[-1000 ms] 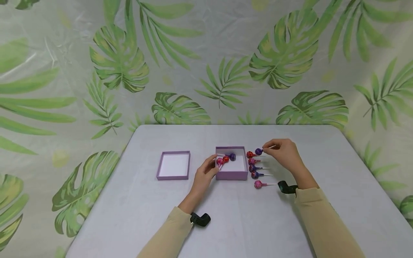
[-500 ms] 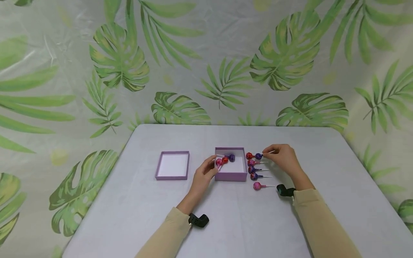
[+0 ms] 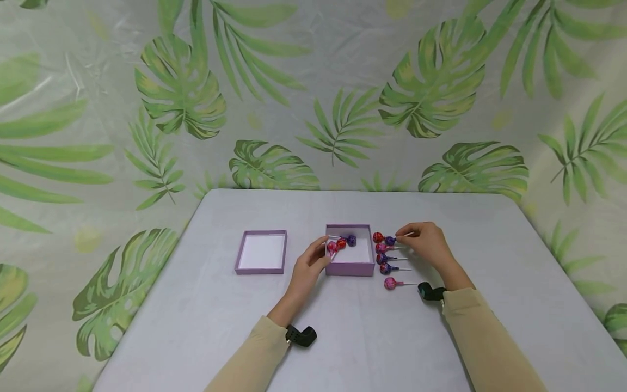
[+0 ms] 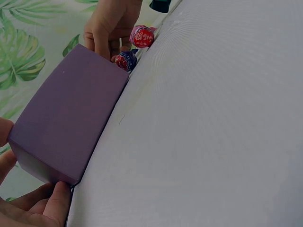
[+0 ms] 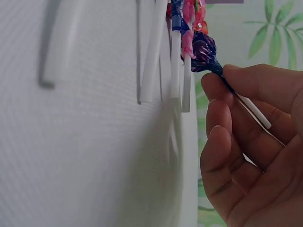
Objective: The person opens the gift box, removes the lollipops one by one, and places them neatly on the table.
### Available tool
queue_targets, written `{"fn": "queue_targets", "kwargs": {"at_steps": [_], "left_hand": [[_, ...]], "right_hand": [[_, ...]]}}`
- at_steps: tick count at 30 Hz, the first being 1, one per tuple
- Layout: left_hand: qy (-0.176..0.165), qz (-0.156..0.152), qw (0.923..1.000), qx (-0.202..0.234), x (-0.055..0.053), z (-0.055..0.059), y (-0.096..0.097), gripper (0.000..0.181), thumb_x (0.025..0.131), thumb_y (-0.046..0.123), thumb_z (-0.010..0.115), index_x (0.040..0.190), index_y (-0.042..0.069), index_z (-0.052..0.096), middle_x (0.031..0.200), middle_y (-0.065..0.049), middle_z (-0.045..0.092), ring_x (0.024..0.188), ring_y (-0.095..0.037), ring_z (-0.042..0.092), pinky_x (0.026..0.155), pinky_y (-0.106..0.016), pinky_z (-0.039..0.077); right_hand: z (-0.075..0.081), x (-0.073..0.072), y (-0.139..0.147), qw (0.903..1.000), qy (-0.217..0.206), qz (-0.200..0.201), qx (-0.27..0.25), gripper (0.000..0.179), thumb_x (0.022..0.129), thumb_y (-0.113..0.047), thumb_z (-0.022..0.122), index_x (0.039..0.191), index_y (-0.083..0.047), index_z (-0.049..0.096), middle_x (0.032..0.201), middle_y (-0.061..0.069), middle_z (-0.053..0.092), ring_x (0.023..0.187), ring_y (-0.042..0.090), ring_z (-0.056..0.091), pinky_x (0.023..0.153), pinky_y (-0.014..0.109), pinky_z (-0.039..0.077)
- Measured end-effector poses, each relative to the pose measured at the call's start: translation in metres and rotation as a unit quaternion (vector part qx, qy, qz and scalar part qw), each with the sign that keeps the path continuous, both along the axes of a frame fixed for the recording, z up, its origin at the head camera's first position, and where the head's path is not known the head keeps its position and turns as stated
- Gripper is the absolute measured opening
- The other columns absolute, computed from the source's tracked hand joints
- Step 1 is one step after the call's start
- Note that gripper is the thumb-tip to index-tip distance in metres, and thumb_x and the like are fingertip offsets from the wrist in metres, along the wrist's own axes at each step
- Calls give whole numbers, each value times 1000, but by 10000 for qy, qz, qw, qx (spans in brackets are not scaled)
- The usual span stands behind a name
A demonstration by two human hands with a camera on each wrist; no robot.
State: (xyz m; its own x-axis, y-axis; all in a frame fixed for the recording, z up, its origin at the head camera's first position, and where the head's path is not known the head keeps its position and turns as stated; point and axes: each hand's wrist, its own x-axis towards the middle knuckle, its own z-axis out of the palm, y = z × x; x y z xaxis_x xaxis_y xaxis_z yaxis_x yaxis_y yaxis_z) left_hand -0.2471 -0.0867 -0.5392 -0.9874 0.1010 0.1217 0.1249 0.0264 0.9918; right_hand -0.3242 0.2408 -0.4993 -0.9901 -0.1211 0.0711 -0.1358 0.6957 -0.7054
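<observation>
My left hand (image 3: 309, 260) holds the left side of an open purple box (image 3: 350, 269), its fingertips on the wall and corner in the left wrist view. Inside lie several wrapped lollipops, among them a red one (image 3: 341, 244) and a dark purple one (image 3: 351, 240). Thumb and forefinger of my right hand (image 3: 427, 242) pinch a dark purple lollipop (image 5: 204, 52) by its stick, just behind the wrapper. Its head is right beside a red lollipop (image 3: 377, 237) at the far end of a column of lollipops to the right of the box.
Nearer in that column are pink and dark blue lollipops, with a pink one (image 3: 390, 283) closest to me, sticks pointing right. A shallow purple lid (image 3: 261, 271) with a white inside lies left of the box on the white-covered table (image 3: 362, 337). A leaf-patterned curtain (image 3: 274, 109) hangs behind.
My right hand has lowered slightly toward me and left, bringing the dark purple lollipop down beside the red one. My left hand stays at the box.
</observation>
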Motion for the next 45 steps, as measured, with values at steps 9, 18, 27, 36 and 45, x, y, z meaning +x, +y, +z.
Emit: {"fn": "queue_targets", "kwargs": {"at_steps": [9, 18, 27, 36, 45], "left_hand": [[1, -21, 10000, 14, 1, 0, 0, 49, 101, 12, 60, 149, 19, 51, 147, -11, 52, 136, -24, 49, 109, -38, 43], [-6, -243, 9994, 228, 5, 12, -1, 51, 100, 4, 57, 150, 7, 47, 148, -25, 47, 139, -35, 44, 111, -41, 40], [73, -236, 9993, 265, 17, 33, 0, 50, 99, 4, 58, 148, 4, 48, 146, -27, 48, 138, -39, 44, 109, -40, 42], [34, -293, 9994, 178, 16, 33, -2, 51, 99, 3, 58, 149, 5, 47, 147, -27, 47, 138, -38, 44, 110, -40, 41], [74, -269, 9995, 150, 7, 21, -2, 51, 100, 3, 57, 150, 4, 46, 148, -25, 47, 138, -37, 45, 110, -40, 41]], "right_hand": [[0, 2, -2, 10000, -68, -20, -46, 16, 94, -24, 73, 103, -12, 79, 110, 14, 72, 93, 28, 65, 66, 32, 52], [-3, 2, 2, 10000, -35, 81, -2, 20, 94, -20, 73, 110, -9, 76, 113, 15, 71, 94, 28, 64, 73, 36, 52], [-4, -2, 14, 9998, -196, 84, 28, 23, 94, -22, 73, 113, -9, 74, 107, 12, 70, 89, 26, 60, 68, 34, 52], [-2, -1, 23, 9998, -185, 59, -11, 22, 91, -14, 74, 111, -6, 74, 103, 13, 72, 83, 25, 65, 66, 33, 55], [-3, -2, 31, 9992, -220, -136, 320, 16, 91, -14, 74, 106, -8, 76, 106, 14, 71, 89, 27, 65, 70, 33, 53]]}}
